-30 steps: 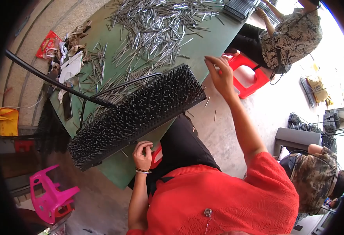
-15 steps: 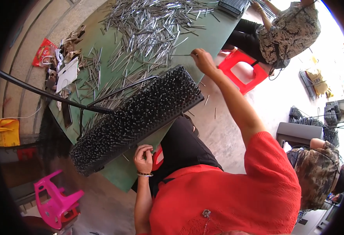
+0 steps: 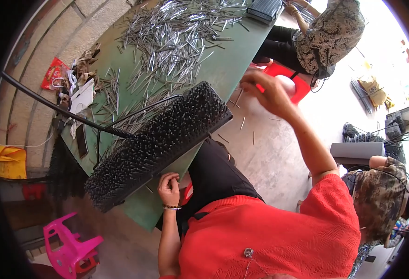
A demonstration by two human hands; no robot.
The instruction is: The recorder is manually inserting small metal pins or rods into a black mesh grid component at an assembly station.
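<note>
Black block (image 3: 160,139), green tabletop (image 3: 230,58)

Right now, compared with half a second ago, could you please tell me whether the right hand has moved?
Yes, rightward against the green table: the right hand, over it earlier, now appears past its edge, overlapping the red plastic stool.

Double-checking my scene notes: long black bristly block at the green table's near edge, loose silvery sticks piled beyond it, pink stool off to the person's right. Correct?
One slip: the pink stool is off to the person's left, as the head view shows. The long black bristly block, green table and loose silvery sticks stand as you noted.
</note>
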